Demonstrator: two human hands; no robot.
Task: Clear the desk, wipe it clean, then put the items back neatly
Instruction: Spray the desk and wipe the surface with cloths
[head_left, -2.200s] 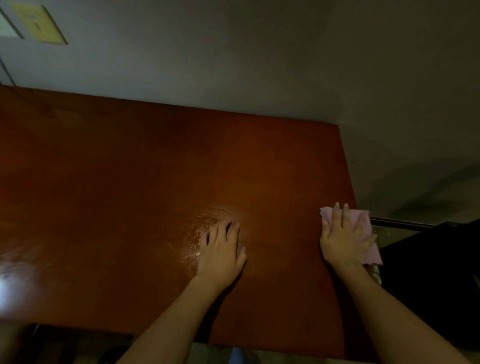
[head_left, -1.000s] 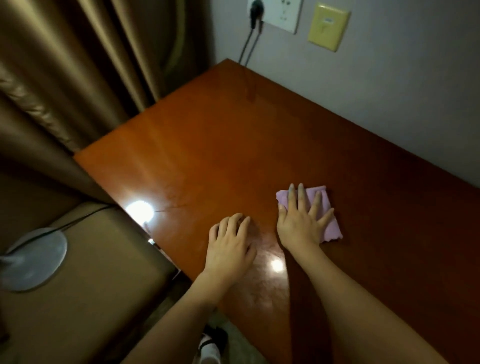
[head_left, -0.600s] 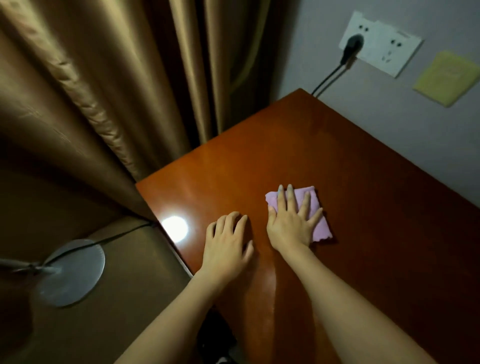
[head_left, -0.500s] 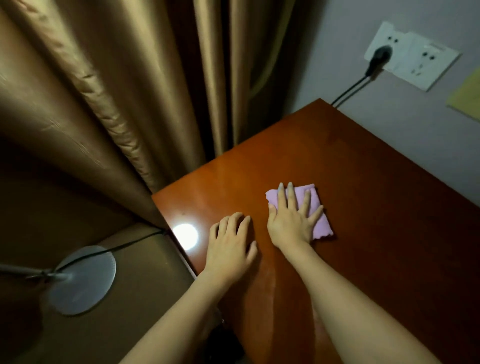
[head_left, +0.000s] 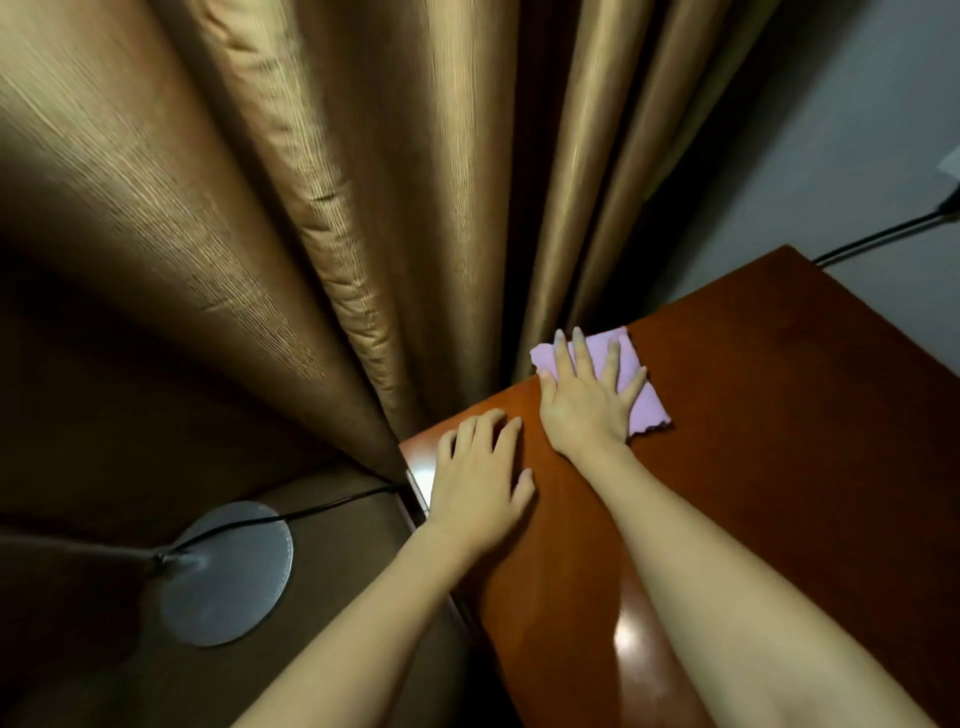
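Note:
A glossy red-brown desk (head_left: 779, 441) fills the right half of the head view. A folded pink cloth (head_left: 641, 387) lies at the desk's left edge, partly overhanging it. My right hand (head_left: 584, 402) presses flat on the cloth with fingers spread and straight. My left hand (head_left: 480, 483) rests flat on the bare wood at the desk's near left corner, fingers relaxed, holding nothing.
Gold-brown curtains (head_left: 311, 208) hang right against the desk's left edge. A round grey lamp base (head_left: 226, 577) with a black cord stands on a brown surface to the lower left. Another black cord (head_left: 883, 239) runs along the grey wall behind the desk.
My right hand has slid the pink cloth leftward across the desk, from the right edge to the left edge by the curtains. My left hand followed to the near left corner.

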